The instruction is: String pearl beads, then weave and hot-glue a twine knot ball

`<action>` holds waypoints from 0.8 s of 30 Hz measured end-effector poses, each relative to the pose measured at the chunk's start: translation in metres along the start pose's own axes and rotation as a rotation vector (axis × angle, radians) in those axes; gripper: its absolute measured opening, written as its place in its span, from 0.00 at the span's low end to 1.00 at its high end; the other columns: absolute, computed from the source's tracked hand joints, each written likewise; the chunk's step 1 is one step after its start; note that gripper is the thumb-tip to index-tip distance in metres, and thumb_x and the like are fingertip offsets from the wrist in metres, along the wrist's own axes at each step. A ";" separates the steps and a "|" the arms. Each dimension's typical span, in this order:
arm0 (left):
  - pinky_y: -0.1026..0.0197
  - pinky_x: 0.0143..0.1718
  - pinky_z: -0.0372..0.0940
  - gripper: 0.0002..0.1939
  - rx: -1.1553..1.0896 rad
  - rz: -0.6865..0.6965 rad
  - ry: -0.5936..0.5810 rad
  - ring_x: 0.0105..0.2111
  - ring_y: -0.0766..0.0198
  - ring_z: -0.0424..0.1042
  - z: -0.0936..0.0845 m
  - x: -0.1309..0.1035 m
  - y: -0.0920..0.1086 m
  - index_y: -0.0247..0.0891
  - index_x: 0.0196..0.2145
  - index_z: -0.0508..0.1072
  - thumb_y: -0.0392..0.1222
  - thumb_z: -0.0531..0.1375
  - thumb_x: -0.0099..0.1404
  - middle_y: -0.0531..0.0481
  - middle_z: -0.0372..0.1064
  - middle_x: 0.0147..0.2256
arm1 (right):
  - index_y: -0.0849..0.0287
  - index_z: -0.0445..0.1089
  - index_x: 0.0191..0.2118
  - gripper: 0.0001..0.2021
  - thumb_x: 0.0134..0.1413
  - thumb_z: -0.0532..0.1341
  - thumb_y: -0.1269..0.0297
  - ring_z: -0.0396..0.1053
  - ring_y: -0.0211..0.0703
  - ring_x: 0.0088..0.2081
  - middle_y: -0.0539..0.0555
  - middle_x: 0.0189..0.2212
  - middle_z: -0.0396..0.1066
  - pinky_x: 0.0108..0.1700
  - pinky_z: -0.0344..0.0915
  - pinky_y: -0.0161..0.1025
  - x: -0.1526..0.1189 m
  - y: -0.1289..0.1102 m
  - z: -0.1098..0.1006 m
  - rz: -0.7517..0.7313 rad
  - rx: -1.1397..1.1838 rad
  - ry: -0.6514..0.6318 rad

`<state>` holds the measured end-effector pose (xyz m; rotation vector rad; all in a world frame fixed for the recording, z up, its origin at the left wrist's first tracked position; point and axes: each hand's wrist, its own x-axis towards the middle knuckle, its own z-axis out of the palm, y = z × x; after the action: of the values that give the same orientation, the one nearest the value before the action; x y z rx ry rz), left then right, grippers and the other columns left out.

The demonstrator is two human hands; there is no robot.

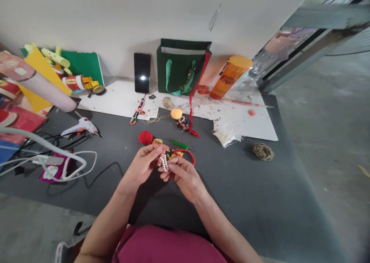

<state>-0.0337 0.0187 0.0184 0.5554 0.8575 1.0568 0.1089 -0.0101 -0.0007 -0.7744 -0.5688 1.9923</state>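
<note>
Between my fingers is a doubled strand of white pearl beads (164,163), held up over the grey table. My left hand (146,161) pinches its upper end between thumb and fingers. From the other side, my right hand (182,174) grips the lower part of the strand. Just beyond my fingers lie a red cord (189,155) with yellow bits, a red yarn ball (145,137) and a green-handled hook tool (179,144). Farther back are a yellow ball (176,113) and a small dark beaded cluster (183,124).
A glue gun (81,128) and white cables (83,162) crowd the left. A phone (142,73), green gift bag (185,72) and orange bottle (231,77) stand along the wall. At right lie a bag of pearl beads (225,136) and a coil of cord (263,151).
</note>
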 end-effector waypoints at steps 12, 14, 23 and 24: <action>0.70 0.20 0.57 0.12 0.017 0.015 0.029 0.18 0.75 0.58 -0.001 -0.001 0.002 0.32 0.22 0.74 0.44 0.67 0.54 0.56 0.62 0.20 | 0.60 0.73 0.31 0.10 0.43 0.71 0.63 0.77 0.38 0.27 0.53 0.29 0.80 0.30 0.72 0.32 -0.001 -0.001 0.000 0.003 -0.009 0.001; 0.70 0.20 0.57 0.11 0.017 0.015 0.024 0.18 0.75 0.58 -0.001 -0.001 0.002 0.32 0.22 0.75 0.43 0.67 0.55 0.56 0.62 0.20 | 0.59 0.73 0.31 0.10 0.43 0.72 0.64 0.77 0.38 0.27 0.53 0.29 0.80 0.30 0.72 0.31 -0.001 -0.001 0.000 0.004 -0.007 0.003; 0.70 0.20 0.57 0.12 0.022 0.017 0.007 0.18 0.75 0.58 0.000 -0.001 0.003 0.33 0.22 0.75 0.44 0.67 0.54 0.56 0.61 0.20 | 0.60 0.72 0.32 0.10 0.42 0.72 0.67 0.77 0.37 0.27 0.52 0.29 0.80 0.31 0.73 0.32 -0.001 0.000 0.001 -0.001 -0.037 0.008; 0.70 0.20 0.57 0.11 0.021 0.018 0.008 0.18 0.75 0.58 0.000 -0.001 0.003 0.33 0.22 0.75 0.44 0.67 0.54 0.56 0.62 0.20 | 0.60 0.72 0.31 0.10 0.42 0.72 0.67 0.77 0.37 0.27 0.52 0.29 0.79 0.31 0.73 0.32 -0.001 0.000 0.001 -0.001 -0.039 0.011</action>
<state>-0.0358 0.0194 0.0207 0.5777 0.8728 1.0681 0.1085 -0.0106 0.0000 -0.8081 -0.6033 1.9806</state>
